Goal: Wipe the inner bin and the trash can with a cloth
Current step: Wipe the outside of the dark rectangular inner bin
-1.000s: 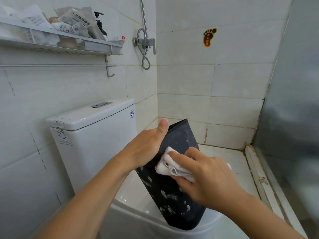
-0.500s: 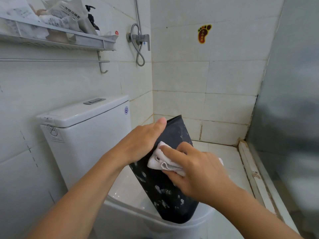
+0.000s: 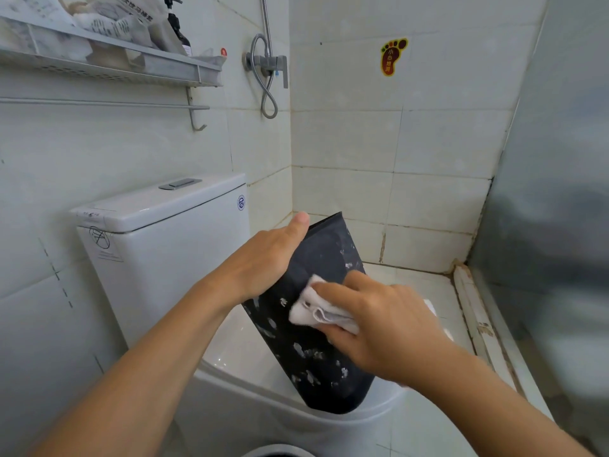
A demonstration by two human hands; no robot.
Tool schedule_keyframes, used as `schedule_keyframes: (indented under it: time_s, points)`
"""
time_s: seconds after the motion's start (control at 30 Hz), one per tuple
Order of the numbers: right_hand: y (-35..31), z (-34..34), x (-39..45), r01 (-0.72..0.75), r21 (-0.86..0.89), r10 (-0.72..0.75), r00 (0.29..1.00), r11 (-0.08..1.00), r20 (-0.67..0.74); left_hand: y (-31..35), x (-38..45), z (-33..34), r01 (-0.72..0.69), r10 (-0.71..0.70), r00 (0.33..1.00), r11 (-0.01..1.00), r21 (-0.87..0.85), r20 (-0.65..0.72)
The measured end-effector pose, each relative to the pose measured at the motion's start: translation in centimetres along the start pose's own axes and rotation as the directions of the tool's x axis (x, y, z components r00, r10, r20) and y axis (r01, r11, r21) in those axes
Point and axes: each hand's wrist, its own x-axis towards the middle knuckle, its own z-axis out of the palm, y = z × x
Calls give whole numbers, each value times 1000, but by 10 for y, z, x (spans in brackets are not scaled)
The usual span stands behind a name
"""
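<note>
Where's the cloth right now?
In the head view the white cloth sits centre-right, pressed against the side of the black inner bin by the right hand, above the toilet bowl.

Left hand fingers hidden behind inner bin; shelf packets blurred.

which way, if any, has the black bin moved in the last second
No. The black bin has not shifted: its top corner sits just as far right of the toilet tank logo as before.
</note>
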Motion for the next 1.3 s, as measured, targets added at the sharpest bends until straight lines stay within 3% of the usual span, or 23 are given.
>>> schedule_keyframes:
  time_s: [0.07,0.13,0.23,0.37,0.43,0.53,0.6,0.7,0.8,1.03,1.17,1.3]
  points:
    - [8,-1,-13,-45,38,40,991,998,125,-1,-1,1,12,-12,1000,1000,5,8]
    - [10,-1,-19,-70,49,63,989,996,131,-2,-2,2,19,-19,1000,999,35,5]
    - [2,0,-7,-45,21,46,999,999,-24,1,-4,3,24,-22,999,998,50,-25]
    - [-7,-2,22,-61,134,81,985,989,-155,7,-3,5,36,-37,999,999,-6,-15]
    - [-2,-3,20,-57,140,71,993,989,-98,7,-3,4,31,-31,999,999,-38,-18]
    - [11,-2,-3,-67,71,58,990,995,131,0,-1,0,58,-57,998,997,-41,21]
    - [17,0,-16,-119,87,102,978,989,182,-3,-1,-1,29,-29,999,1000,6,14]
    - [19,3,-14,-137,127,122,985,982,118,-2,-3,0,-40,42,999,997,59,-29]
    - [17,5,0,-149,193,158,987,970,-36,-2,-2,4,-89,100,993,986,144,-66]
    - [39,13,21,-349,254,408,881,902,-239,11,-5,15,-167,179,981,976,142,-78]
    - [18,20,6,-244,275,312,919,930,-239,9,-3,15,-167,189,977,964,206,-94]
    - [20,27,7,-194,225,245,942,955,-228,-5,1,8,-195,208,974,972,135,-93]
